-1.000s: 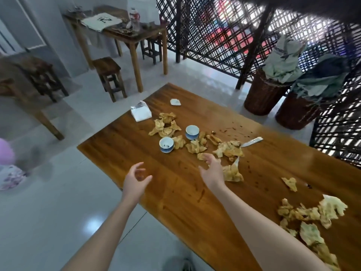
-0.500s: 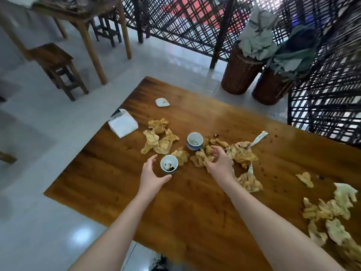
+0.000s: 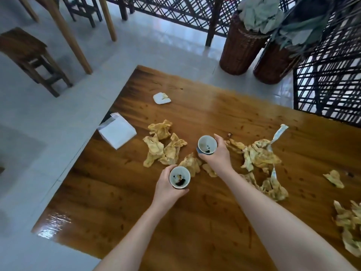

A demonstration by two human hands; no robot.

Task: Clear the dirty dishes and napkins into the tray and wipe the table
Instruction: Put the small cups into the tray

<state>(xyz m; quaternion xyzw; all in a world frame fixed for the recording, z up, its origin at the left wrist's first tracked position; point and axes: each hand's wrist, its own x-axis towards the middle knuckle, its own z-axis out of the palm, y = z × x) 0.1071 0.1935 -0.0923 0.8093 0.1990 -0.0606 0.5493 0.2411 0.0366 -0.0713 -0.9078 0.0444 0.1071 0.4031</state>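
Head view: left hand point(image 3: 166, 189) is gripping the near cup point(image 3: 179, 178), fingers curled round its wall, dark dregs showing inside. It's sitting low over the wooden surface point(image 3: 195, 222); can't tell if it's lifted or touching. Right hand point(image 3: 216, 155) is gripping the far cup point(image 3: 207, 144) the same way, and the cup is tilting toward the camera. Crumpled stained napkins point(image 3: 164, 145) are lying around both hands. A white napkin pack point(image 3: 117, 132) is lying at the surface's left edge.
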